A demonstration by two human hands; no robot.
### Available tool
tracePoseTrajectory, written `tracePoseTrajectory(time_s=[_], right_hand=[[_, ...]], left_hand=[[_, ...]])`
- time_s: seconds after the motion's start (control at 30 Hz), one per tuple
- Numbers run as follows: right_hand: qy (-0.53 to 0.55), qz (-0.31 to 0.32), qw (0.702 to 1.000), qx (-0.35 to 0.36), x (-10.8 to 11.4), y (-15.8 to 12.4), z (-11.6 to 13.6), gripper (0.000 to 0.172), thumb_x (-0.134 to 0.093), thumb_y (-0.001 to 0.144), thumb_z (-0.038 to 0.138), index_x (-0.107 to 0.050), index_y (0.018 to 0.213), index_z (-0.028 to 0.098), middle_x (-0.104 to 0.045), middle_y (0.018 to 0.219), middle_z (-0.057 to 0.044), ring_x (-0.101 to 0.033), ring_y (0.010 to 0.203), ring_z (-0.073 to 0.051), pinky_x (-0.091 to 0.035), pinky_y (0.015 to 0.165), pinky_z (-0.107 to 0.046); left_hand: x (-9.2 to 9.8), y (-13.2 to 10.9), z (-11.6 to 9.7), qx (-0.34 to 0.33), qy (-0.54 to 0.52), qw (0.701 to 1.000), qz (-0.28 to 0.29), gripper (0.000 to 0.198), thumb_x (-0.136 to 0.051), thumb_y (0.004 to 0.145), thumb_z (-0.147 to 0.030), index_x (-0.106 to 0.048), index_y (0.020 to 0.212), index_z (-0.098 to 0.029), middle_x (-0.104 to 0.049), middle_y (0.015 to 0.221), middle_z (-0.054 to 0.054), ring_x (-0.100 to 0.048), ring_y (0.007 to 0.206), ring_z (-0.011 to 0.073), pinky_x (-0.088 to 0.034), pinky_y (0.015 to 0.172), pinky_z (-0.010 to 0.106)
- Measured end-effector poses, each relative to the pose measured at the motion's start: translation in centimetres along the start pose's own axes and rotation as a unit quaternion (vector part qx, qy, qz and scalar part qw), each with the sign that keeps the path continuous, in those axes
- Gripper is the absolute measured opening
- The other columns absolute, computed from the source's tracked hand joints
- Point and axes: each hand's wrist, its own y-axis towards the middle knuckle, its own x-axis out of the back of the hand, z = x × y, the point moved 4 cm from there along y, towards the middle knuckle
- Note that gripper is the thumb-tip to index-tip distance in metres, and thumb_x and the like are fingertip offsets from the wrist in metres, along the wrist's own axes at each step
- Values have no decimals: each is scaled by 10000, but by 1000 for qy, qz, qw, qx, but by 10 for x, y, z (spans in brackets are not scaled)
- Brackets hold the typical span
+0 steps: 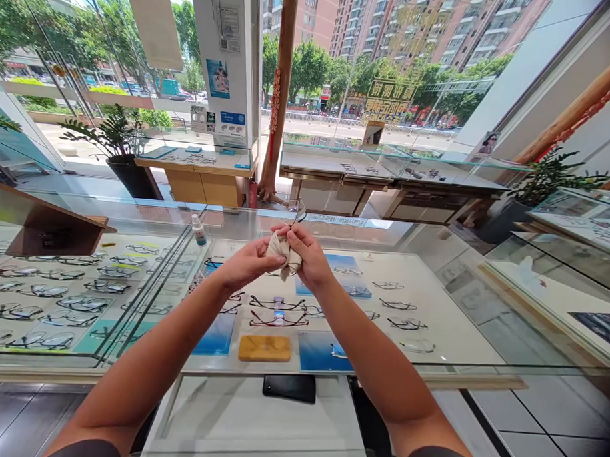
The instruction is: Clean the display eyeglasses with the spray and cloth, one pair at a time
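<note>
A pair of thin-framed eyeglasses (297,213) sticks up above my fingertips, held out over the glass display counter. Bunched between both hands is a pale cleaning cloth (278,247), its lower end hanging down. My left hand (251,261) is closed around the cloth from the left. From the other side my right hand (311,257) grips the eyeglasses, its thumb and fingers also pressing on the cloth. The cloth and fingers hide the lower part of the glasses.
Rows of spectacle frames (279,317) lie inside the counter. A small spray bottle (199,230) stands on the glass at left. An ochre case (265,348) and a black phone (289,388) lie nearer me. A wooden sign or stand (59,228) juts in at left.
</note>
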Motion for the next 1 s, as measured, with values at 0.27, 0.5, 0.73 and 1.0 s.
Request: tracePoseTrajectory(time_s=[0.27, 0.5, 0.73, 1.0], right_hand=[[-18, -14, 1000, 4, 0, 0, -6, 401, -957, 782, 663, -887, 951, 307, -844, 1117, -10, -741, 992, -181, -628, 915, -317], [-66, -16, 998, 8, -1, -3, -8, 467, -852, 856, 709, -897, 1024, 275, -829, 966, -28, -747, 940, -219, -621, 879, -356], [-2, -19, 1000, -5, -2, -1, 3, 351, -953, 786, 594, -862, 845, 260, -871, 1076, -40, -756, 932, -199, -621, 877, -339], [-13, -12, 1000, -8, -4, -2, 2, 430, -971, 765, 621, -727, 787, 269, -840, 1008, -40, -765, 1040, -232, -627, 918, -368]], left_hand=[[2, 1, 4, -81, 83, 986, -117, 553, -966, 793, -576, -785, 1097, -150, -722, 890, 20, -595, 781, 141, -462, 758, 278], [5, 2, 9, -110, 122, 967, -192, 618, -813, 858, -771, -752, 956, -164, -613, 755, -13, -490, 696, 140, -413, 675, 280], [4, -1, 5, -102, 150, 979, -96, 586, -816, 902, -697, -764, 1158, -172, -681, 904, 31, -567, 853, 186, -470, 811, 307], [1, -4, 1, -119, 184, 963, -157, 574, -829, 880, -690, -767, 1118, -172, -676, 894, 20, -545, 783, 160, -467, 763, 292]])
